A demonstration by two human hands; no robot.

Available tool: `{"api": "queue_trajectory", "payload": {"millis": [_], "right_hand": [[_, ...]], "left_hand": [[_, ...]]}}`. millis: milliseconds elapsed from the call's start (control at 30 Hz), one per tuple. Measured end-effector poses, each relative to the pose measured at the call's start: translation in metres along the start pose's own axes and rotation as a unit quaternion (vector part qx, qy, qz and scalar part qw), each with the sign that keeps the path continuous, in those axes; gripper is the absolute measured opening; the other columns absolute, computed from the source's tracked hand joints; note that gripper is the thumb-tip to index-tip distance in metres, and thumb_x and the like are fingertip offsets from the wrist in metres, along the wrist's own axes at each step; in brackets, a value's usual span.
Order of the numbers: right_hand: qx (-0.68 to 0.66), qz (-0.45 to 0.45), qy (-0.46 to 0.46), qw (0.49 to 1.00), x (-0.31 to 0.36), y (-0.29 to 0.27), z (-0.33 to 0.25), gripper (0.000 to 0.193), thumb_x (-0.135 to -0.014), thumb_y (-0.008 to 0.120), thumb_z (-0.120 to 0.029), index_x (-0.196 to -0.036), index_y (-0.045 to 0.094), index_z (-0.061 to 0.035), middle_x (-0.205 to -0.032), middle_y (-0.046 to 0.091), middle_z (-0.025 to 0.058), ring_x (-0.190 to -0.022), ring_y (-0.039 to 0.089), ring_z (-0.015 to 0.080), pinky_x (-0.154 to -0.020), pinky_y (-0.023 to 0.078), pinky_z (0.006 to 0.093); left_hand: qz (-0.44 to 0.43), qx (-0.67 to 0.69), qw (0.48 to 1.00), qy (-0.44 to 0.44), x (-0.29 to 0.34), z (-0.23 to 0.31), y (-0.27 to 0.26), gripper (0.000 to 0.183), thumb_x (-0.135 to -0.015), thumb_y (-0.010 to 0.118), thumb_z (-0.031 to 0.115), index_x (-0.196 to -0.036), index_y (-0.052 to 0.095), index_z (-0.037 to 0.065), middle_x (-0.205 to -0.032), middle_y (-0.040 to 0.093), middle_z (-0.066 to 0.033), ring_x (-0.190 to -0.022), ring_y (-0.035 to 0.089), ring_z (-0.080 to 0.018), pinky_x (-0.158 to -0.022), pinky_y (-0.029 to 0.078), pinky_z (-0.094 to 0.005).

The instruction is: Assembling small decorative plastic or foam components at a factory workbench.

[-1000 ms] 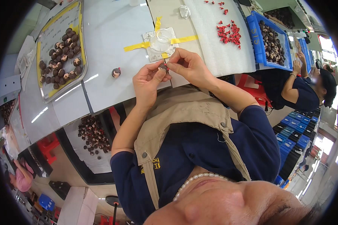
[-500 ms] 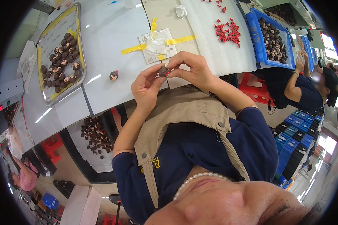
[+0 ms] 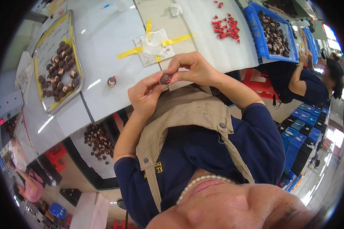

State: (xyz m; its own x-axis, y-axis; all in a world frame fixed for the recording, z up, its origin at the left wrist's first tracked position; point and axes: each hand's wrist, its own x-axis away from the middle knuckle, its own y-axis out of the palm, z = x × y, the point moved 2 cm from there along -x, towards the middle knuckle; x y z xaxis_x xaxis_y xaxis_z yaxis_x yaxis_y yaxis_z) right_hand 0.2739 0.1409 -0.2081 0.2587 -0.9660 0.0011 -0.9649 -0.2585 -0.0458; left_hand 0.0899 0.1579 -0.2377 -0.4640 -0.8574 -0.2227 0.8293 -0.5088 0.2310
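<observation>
Between my two hands, above the table's near edge, is a small dark-brown doll head (image 3: 165, 79). My left hand (image 3: 144, 94) grips it from one side with thumb and fingertips. From the other side, my right hand (image 3: 193, 69) is closed in a pinch at a small red piece on the head; the fingertips partly cover that piece. A similar doll head (image 3: 111, 81), with a pale face and a bit of red, lies alone on the table left of my hands. Beyond my hands, a clear round dish (image 3: 153, 39) sits on a white square plate (image 3: 140, 41) held by yellow tape.
At left lies a yellow-edged metal tray (image 3: 80, 61) with many brown heads. Small red pieces (image 3: 225, 28) are scattered on a white foam sheet (image 3: 202, 45). A blue crate (image 3: 259, 40) of heads stands at right, near a seated co-worker (image 3: 311, 82). Below left, a black bin (image 3: 78, 168) holds more heads.
The whole view has shifted slightly, so the table things sit a little further left and up. Both hands still hold the doll head, which is turned a little, with its red piece still showing.
</observation>
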Motion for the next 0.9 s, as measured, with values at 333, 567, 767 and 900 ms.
{"api": "queue_trajectory", "payload": {"millis": [333, 567, 767, 900], "right_hand": [[0.399, 0.338, -0.021, 0.852, 0.01, -0.099, 0.008, 0.011, -0.077, 0.067, -0.011, -0.086, 0.067, -0.0042, -0.084, 0.064, 0.0082, -0.084, 0.06, 0.0193, -0.074, 0.045, 0.028], [0.656, 0.32, 0.002, 0.684, 0.001, -0.136, 0.013, 0.016, -0.075, 0.065, -0.027, -0.08, 0.068, -0.0123, -0.085, 0.063, 0.0061, -0.086, 0.056, 0.0277, -0.074, 0.044, 0.0387], [0.628, 0.289, 0.019, 0.723, -0.007, -0.138, 0.016, 0.009, -0.08, 0.06, -0.016, -0.084, 0.062, -0.0085, -0.085, 0.062, 0.0067, -0.086, 0.055, 0.0268, -0.074, 0.043, 0.0374], [0.369, 0.381, 0.072, 0.845, -0.015, -0.118, 0.003, 0.01, -0.085, 0.059, -0.012, -0.087, 0.059, -0.0025, -0.08, 0.063, 0.0056, -0.072, 0.058, 0.0147, -0.066, 0.045, 0.0257]], "left_hand": [[0.033, -0.556, 0.817, 0.148, -0.025, 0.028, -0.034, 0.026, -0.068, 0.073, 0.011, -0.093, 0.066, 0.007, -0.089, 0.059, -0.0078, -0.08, 0.054, -0.0256, -0.071, 0.043, -0.0331], [0.114, -0.635, 0.748, 0.155, -0.044, 0.022, -0.06, 0.025, -0.068, 0.072, 0.015, -0.091, 0.065, 0.013, -0.09, 0.054, -0.0041, -0.082, 0.05, -0.025, -0.072, 0.04, -0.0369], [0.215, -0.636, 0.719, 0.179, -0.04, 0.059, -0.129, 0.019, -0.074, 0.067, 0.01, -0.093, 0.066, 0.011, -0.087, 0.06, -0.0057, -0.083, 0.055, -0.0246, -0.075, 0.043, -0.0351], [0.279, -0.598, 0.747, 0.083, -0.04, 0.082, -0.202, 0.013, -0.079, 0.063, 0.005, -0.091, 0.065, 0.007, -0.086, 0.063, -0.0076, -0.076, 0.06, -0.023, -0.068, 0.047, -0.0321]]}}
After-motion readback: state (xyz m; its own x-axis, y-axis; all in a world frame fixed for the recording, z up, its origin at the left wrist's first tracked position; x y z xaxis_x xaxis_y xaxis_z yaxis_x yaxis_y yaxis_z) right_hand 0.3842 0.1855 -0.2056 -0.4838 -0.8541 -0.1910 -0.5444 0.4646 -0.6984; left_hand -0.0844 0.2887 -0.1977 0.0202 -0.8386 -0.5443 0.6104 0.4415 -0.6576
